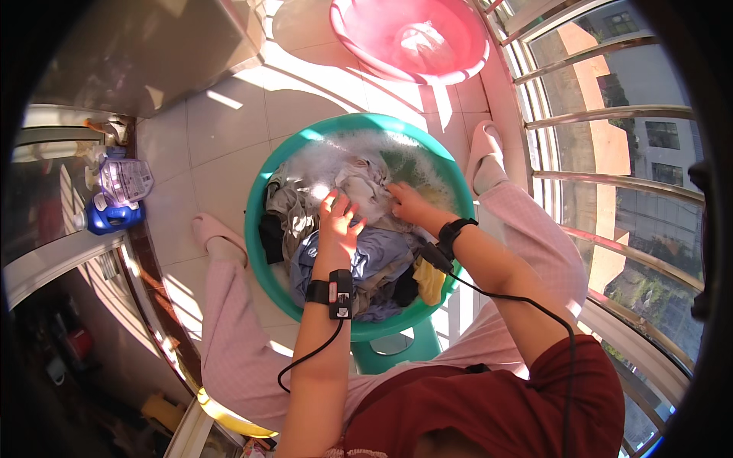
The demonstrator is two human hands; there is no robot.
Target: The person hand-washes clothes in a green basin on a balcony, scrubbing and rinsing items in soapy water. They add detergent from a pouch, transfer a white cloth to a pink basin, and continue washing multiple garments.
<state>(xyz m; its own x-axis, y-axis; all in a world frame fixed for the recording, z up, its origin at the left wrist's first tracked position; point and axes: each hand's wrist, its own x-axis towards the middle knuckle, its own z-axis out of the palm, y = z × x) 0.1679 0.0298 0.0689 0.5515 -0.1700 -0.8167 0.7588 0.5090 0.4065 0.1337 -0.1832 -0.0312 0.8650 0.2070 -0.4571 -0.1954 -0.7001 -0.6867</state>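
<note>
A green plastic basin (257, 229) between my feet holds soapy water and a heap of wet clothes. My left hand (337, 220) is over the middle of the heap, fingers apart and bent, with nothing visibly gripped. Across from it, my right hand (413, 205) has its fingers closed at the edge of a pale garment (363, 189). White suds (324, 153) float along the far side. Below my hands lie a blue garment (374, 252), a grey garment (294, 210) and, at the near right, a yellow cloth (429, 281).
A pink basin (355, 47) with a whitish item inside stands beyond on the tiled floor (221, 130). Blue and clear plastic containers (114, 216) are at the left by the door frame. Metal railings (611, 114) run along the right. A green stool (397, 351) sits close to me.
</note>
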